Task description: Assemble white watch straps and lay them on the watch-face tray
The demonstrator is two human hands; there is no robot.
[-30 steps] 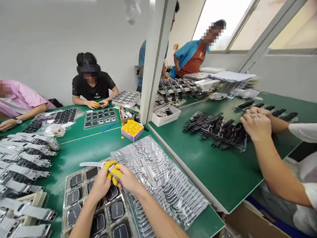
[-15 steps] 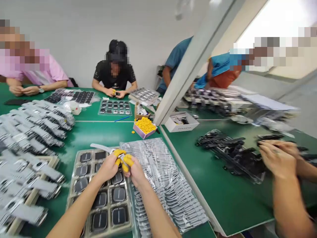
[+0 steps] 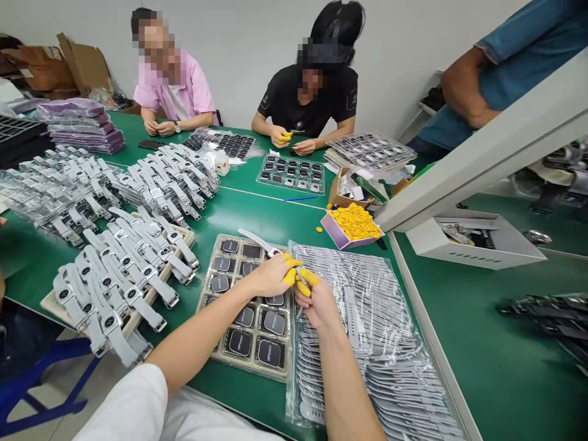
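Yellow finger cots cover fingertips on both hands. My left hand (image 3: 274, 275) is closed on a smartwatch (image 3: 274, 252) with a pale grey strap, one strap half sticking out past the fingers to the upper left. Close beside it, my right hand (image 3: 316, 301) pinches a grey strap piece at the watch's near side; the fingers hide the joint. Below the hands lies a beige tray (image 3: 209, 306) of square dark watch bodies in cells. To its right, a clear plastic bag (image 3: 367, 275) is filled with rows of grey straps, and a loose strap (image 3: 353, 318) rests on top.
Strapped watches (image 3: 109, 280) lie piled on trays at left. A box of yellow finger cots (image 3: 353, 223) stands beyond the bag, by a slanted white post (image 3: 482, 141). Across the green table (image 3: 257, 205) sit two people, one handling parts over a clear tray (image 3: 290, 174).
The view has swung left, showing more of the watch piles. Both hands still hold the watch and strap close together. The right-hand co-worker's hands have left the view.
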